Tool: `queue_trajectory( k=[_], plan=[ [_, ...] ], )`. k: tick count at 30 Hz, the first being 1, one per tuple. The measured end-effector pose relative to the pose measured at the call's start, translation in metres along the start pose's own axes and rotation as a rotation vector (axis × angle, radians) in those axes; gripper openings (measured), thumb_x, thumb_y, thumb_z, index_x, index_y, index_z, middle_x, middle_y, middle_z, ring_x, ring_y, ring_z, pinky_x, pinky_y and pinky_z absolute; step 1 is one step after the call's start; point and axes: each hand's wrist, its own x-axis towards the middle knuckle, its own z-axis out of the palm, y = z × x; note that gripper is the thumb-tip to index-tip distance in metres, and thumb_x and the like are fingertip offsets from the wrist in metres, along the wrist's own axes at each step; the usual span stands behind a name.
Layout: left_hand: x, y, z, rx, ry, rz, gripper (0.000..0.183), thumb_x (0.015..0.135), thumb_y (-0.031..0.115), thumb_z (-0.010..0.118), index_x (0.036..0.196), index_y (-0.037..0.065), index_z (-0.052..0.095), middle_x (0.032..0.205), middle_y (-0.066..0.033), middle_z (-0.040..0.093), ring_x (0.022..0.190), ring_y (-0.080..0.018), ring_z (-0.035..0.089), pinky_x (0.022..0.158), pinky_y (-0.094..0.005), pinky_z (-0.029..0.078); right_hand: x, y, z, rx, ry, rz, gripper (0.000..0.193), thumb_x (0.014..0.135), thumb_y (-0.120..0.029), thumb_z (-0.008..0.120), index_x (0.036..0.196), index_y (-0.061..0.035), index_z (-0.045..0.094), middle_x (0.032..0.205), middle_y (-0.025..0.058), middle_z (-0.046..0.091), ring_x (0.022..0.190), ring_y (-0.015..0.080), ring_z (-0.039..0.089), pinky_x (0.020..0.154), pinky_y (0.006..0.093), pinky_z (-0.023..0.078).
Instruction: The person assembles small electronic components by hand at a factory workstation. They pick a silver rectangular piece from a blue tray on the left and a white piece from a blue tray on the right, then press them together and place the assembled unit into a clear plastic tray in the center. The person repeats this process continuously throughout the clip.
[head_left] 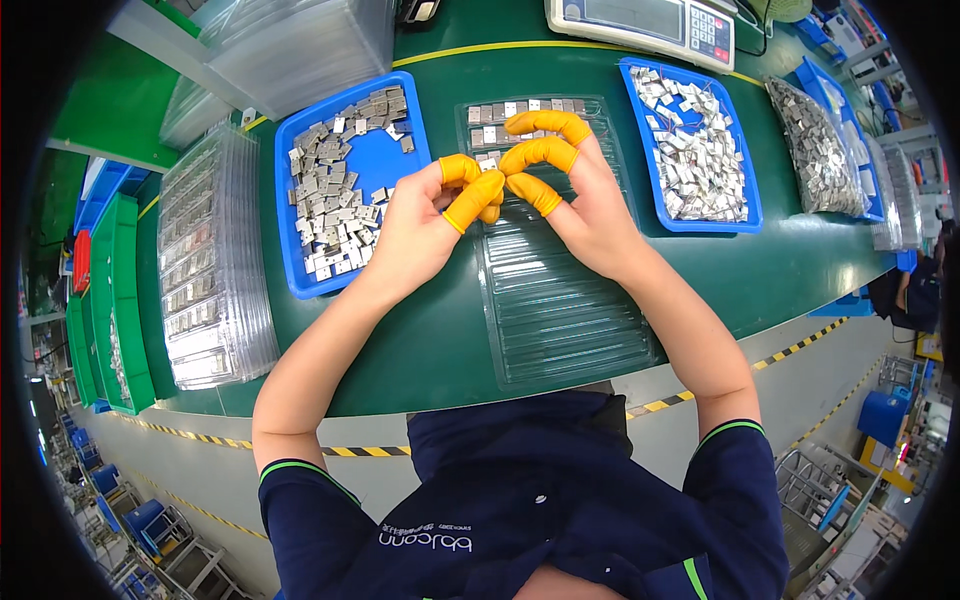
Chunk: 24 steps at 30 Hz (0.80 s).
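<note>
Yellow finger cots cover the fingertips of both my hands, which meet over a clear plastic blister tray (565, 325). My left hand (420, 225) is closed, thumb and fingers pinched together. My right hand (585, 205) brings its thumb and index fingertip against the left fingertips, with another finger arched above. Whatever sits in the pinch is mostly hidden and too small to name. Small silver-and-white rectangular parts (487, 136) fill the far rows of the blister tray. Its nearer rows show bare ribbed plastic.
Left of my hands stands a blue tray (293, 255) of small metal parts, beside stacked clear trays (215, 270). On the right are a blue tray (752, 205) of white parts and a filled plastic bag (815, 150). A digital scale (650, 25) stands behind.
</note>
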Motion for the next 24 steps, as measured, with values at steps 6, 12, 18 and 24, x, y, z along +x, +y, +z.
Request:
queue_trajectory(
  k=[6,12,18,24],
  plan=[
    [0.001,0.002,-0.001,-0.041,-0.017,-0.012,0.019,0.088,0.013,0.058,0.096,-0.004,0.056,0.084,-0.0063,0.060,0.077,-0.0111,0.058,0.072,-0.0237,0.047,0.003,0.000,0.002,-0.030,0.035,-0.051,0.015,0.077,-0.009,0.062,0.092,-0.0071,0.059,0.119,0.0104,0.048,0.112,0.0307,0.041,0.095,0.0393,0.030],
    [0.008,0.011,-0.010,0.216,0.284,0.017,0.021,0.082,0.019,0.065,0.087,-0.001,0.062,0.079,-0.0043,0.062,0.075,-0.0096,0.056,0.071,-0.0236,0.044,0.006,0.017,-0.002,-0.416,0.029,0.002,0.014,0.077,-0.008,0.061,0.091,-0.0061,0.059,0.123,0.0114,0.045,0.120,0.0324,0.034,0.101,0.0429,0.026],
    [0.030,0.002,-0.055,0.798,0.445,0.157,0.023,0.075,0.016,0.066,0.094,0.004,0.065,0.097,-0.0133,0.062,0.094,-0.0289,0.055,0.086,-0.0366,0.041,0.002,0.030,-0.001,-0.513,-0.105,0.032,0.015,0.076,-0.009,0.061,0.091,-0.0048,0.061,0.122,0.0127,0.046,0.123,0.0311,0.032,0.104,0.0443,0.023],
    [0.030,-0.017,-0.064,1.104,0.489,0.164,0.026,0.079,0.010,0.059,0.104,0.001,0.060,0.105,-0.0170,0.059,0.103,-0.0310,0.051,0.092,-0.0374,0.038,0.001,0.030,-0.001,-0.476,-0.090,-0.005,0.017,0.076,-0.010,0.063,0.092,-0.0073,0.063,0.117,0.0108,0.050,0.121,0.0296,0.034,0.103,0.0444,0.023]
  ],
)
